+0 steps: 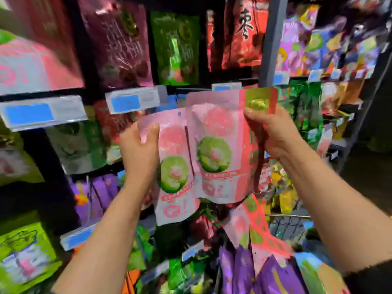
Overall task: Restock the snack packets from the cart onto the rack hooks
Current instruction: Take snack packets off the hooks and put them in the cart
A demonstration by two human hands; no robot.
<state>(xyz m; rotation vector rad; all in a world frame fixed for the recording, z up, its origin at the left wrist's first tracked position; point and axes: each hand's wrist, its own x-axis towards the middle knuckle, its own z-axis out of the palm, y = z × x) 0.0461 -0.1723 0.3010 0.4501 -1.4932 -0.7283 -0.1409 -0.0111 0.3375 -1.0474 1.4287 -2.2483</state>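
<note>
We find two pink packets held upright before the rack (pixel 265 49), long axes vertical, hang holes uppermost. The left hand (pixel 139 149) grips the left packet (pixel 176 166) at its upper left edge; the right hand (pixel 273 134) pinches the right packet (pixel 222 145) near its top right corner. The right packet sits higher, overlapping the left. Blur hides the hooks.

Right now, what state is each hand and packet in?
Left hand: grips the left pink packet by its upper left edge.
Right hand: grips the right pink packet by its upper right edge.
Left pink packet: held upright, off the hooks.
Right pink packet: held upright, overlapping the left one.
</note>
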